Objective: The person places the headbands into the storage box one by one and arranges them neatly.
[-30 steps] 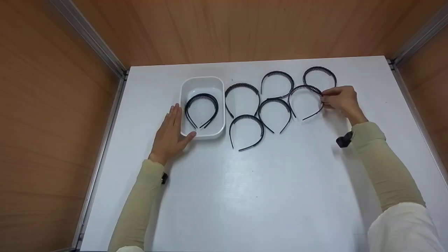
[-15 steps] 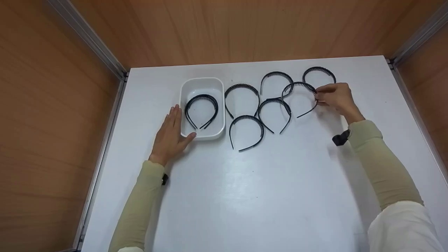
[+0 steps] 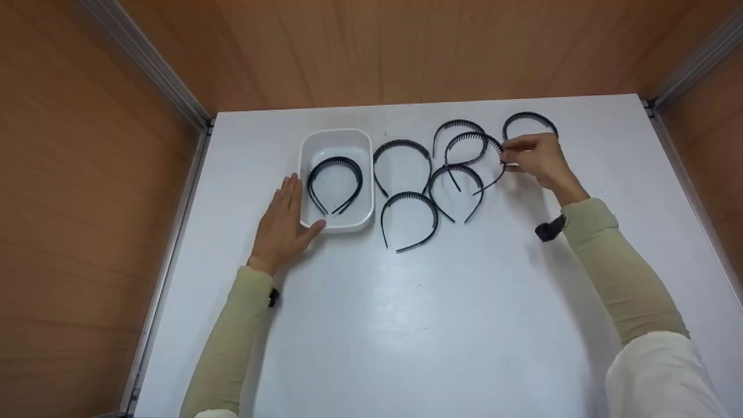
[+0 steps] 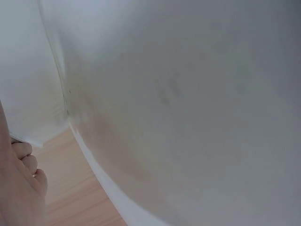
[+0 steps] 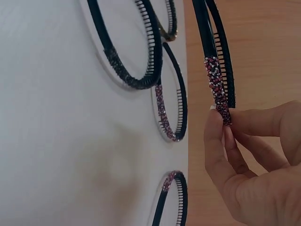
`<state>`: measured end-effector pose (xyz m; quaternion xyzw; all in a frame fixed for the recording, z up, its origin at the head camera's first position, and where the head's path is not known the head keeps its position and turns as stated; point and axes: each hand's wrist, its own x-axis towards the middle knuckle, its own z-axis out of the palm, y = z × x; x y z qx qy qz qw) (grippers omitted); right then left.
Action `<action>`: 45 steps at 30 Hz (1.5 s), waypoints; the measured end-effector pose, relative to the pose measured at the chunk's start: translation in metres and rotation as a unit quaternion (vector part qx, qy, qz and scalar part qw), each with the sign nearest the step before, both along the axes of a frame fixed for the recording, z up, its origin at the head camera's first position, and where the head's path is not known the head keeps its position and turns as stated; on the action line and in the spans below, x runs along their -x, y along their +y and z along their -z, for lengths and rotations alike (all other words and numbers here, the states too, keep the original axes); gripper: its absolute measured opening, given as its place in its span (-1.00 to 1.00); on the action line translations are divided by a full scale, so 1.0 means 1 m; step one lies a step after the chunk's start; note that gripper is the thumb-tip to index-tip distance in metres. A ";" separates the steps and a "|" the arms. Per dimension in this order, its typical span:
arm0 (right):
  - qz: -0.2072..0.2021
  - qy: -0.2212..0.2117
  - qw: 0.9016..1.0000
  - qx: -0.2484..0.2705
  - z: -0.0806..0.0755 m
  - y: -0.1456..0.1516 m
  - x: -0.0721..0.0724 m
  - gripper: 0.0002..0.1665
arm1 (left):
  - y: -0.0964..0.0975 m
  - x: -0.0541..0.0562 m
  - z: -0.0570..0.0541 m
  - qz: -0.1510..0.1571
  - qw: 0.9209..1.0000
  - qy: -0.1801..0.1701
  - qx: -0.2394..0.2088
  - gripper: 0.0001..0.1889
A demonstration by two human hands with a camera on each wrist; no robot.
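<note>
My right hand (image 3: 537, 161) pinches a black toothed headband (image 3: 475, 136) by its right side, between thumb and fingers. In the right wrist view this headband (image 5: 216, 80) shows a stretch of pink, white and dark glitter by the fingertips. In the head view it overlaps two others, a back headband (image 3: 458, 123) and a middle headband (image 3: 457, 168). My left hand (image 3: 281, 223) lies with straight fingers along the left wall of a white plastic box (image 3: 336, 225), thumb at its front corner. Inside the box, black headbands (image 3: 335, 160) lie nested together.
More headbands lie on the white table (image 3: 406, 325): a left headband (image 3: 401, 143) beside the box, a front headband (image 3: 408, 195) and a far right headband (image 3: 529, 116). Wood-look panels (image 3: 395, 52) stand behind the table and at both sides.
My right hand has lifted the headband and carried it left, over the back and middle headbands. The left hand and the box have stayed in place.
</note>
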<state>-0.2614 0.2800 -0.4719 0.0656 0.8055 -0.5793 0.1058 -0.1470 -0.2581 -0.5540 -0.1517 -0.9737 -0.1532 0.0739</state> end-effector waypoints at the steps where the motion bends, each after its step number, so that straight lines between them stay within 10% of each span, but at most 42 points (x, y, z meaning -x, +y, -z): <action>1: -0.002 -0.001 1.000 0.004 0.000 -0.002 0.000 -0.58 | 0.000 0.000 0.001 0.000 1.000 0.003 0.000 0.12; 45: -0.069 0.010 0.994 0.083 -0.009 -0.115 0.016 -0.63 | -0.002 -0.001 0.000 0.004 1.000 0.001 -0.007 0.11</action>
